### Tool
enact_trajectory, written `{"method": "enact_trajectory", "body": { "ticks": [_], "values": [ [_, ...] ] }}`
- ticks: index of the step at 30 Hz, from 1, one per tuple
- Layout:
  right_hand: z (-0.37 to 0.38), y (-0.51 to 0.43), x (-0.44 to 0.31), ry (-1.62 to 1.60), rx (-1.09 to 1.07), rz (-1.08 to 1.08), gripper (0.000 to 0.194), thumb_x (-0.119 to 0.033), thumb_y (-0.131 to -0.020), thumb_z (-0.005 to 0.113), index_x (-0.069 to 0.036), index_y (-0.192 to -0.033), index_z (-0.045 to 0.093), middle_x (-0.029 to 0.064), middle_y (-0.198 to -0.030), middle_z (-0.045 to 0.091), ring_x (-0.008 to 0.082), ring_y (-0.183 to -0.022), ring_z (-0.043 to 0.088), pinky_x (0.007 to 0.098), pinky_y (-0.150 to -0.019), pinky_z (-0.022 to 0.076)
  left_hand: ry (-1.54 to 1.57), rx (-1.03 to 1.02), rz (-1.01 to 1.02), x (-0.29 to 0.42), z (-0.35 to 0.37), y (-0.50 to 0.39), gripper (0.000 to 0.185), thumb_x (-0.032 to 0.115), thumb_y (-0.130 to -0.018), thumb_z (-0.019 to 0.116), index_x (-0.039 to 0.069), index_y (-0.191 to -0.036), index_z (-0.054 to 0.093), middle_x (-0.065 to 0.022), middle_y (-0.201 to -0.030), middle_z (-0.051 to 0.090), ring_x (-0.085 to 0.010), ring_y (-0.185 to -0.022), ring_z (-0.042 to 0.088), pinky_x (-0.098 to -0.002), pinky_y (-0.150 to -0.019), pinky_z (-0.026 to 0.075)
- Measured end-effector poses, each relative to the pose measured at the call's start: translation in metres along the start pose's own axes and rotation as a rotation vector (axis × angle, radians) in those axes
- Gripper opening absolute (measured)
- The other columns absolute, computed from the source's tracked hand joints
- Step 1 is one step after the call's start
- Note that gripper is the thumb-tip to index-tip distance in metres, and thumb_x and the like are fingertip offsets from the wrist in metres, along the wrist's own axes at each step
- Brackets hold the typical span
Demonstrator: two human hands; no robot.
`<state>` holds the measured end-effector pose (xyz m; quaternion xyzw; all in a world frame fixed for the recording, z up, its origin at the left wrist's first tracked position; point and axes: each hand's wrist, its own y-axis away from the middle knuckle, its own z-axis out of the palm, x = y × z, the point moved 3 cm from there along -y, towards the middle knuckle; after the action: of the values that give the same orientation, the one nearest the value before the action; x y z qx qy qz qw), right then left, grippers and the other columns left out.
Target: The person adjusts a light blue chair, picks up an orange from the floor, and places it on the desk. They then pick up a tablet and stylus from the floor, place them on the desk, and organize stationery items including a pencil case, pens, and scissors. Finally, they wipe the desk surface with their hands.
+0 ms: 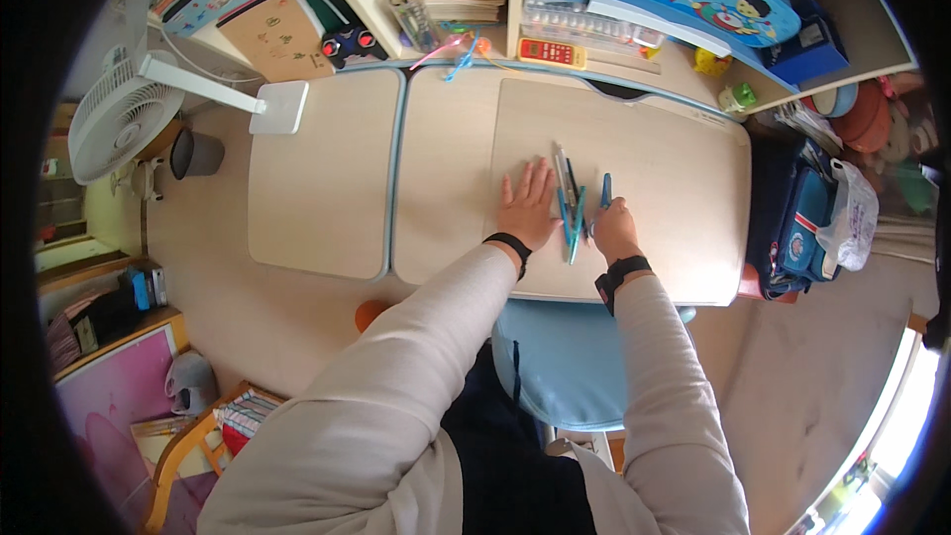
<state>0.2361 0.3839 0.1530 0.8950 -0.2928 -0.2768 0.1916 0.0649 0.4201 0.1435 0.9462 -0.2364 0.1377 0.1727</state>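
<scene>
Several pens and pencils [573,215] lie in a loose bundle on the light wood-look desk [453,163]. Just left of the bundle, my left hand [528,206] rests palm down with its fingers spread, the thumb close to the pens. On the other side, my right hand [616,227] is closed around a blue item [607,189], perhaps scissors or a pen, whose end points away from me. Its lower part is hidden by the fingers.
Along the desk's back edge stand a shelf with a red and yellow calculator [551,53], a pen case [413,15] and a green figurine [737,97]. A white lamp base [279,108] is at left. A blue schoolbag [799,227] stands right; a blue chair [565,364] is before me.
</scene>
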Motion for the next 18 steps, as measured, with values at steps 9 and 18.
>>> {"method": "enact_trajectory", "body": {
  "ticks": [9,18],
  "values": [
    [0.005,0.027,-0.034,0.243,0.196,-0.158,0.061,-0.043,-0.081,0.067,0.008,-0.109,0.049,0.0232,-0.112,0.048,0.0388,-0.107,0.047,0.0449,-0.094,0.0422,0.074,0.245,-0.184,-0.095,-0.049,0.003,0.094,0.046,-0.080,0.066,0.008,-0.149,0.016,-0.0158,-0.157,0.004,-0.0336,-0.144,0.012,-0.0580,-0.112,0.013],
    [0.029,0.026,-0.066,0.347,0.082,-0.054,0.078,-0.040,-0.076,0.075,0.015,-0.115,0.036,0.0295,-0.122,0.042,0.0419,-0.107,0.053,0.0433,-0.089,0.0478,-0.012,0.168,-0.289,-0.148,-0.049,0.019,0.096,0.058,-0.076,0.064,0.017,-0.151,0.018,-0.0158,-0.157,0.005,-0.0338,-0.145,0.007,-0.0540,-0.113,0.012]
  ]
}}
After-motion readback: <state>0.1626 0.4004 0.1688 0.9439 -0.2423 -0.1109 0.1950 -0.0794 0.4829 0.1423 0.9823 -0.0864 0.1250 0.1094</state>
